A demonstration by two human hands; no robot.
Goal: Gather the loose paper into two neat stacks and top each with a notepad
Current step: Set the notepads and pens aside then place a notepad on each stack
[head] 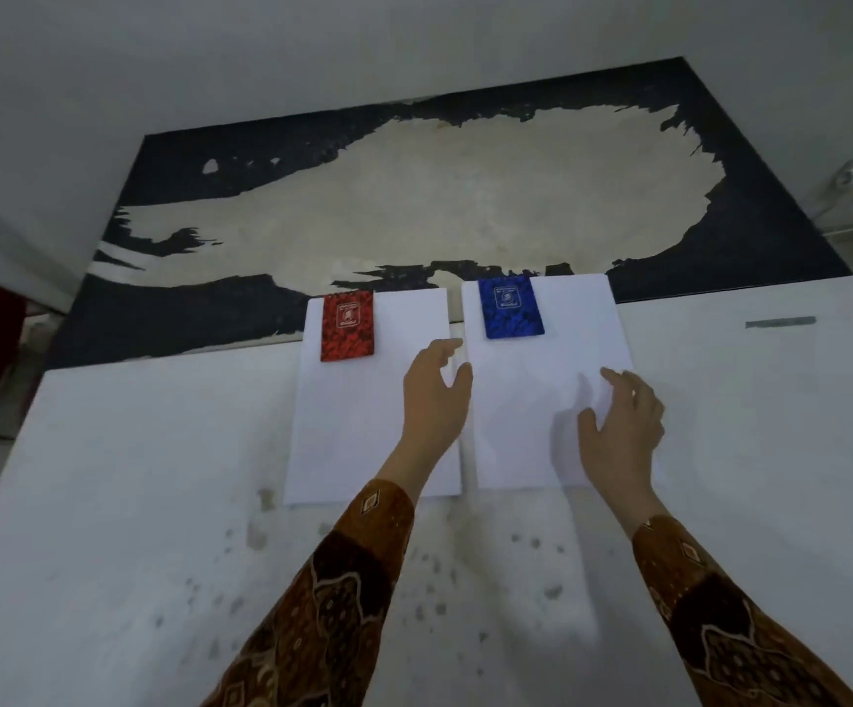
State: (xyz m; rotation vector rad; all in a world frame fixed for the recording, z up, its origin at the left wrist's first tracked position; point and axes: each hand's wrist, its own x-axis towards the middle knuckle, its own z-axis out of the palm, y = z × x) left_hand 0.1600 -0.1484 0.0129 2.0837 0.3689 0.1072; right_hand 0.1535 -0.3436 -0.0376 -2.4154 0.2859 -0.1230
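**Two paper stacks, a notepad on each, both of your hands loose above them**

Two stacks of white paper lie side by side on the white table [123, 451], with a narrow gap between them. The left paper stack [358, 426] carries a red notepad [347, 326] at its far left corner. The right paper stack [536, 390] carries a blue notepad [510, 307] at its far left corner. Both notepads sit flat and well ahead of your fingers.

Your left hand [432, 385] is over the near right part of the left stack, fingers spread and relaxed, reaching across the gap toward the edge of the right stack; it grips nothing. Your right hand [623, 415] is over the right edge of the right stack, fingers loosely spread, with nothing in its grasp. Whether your fingertips actually press the sheets cannot be told.

Your patterned brown sleeves [343, 579] cross the stained near part of the table. Beyond the table lies dark flooring [241, 160] with a large worn pale patch.
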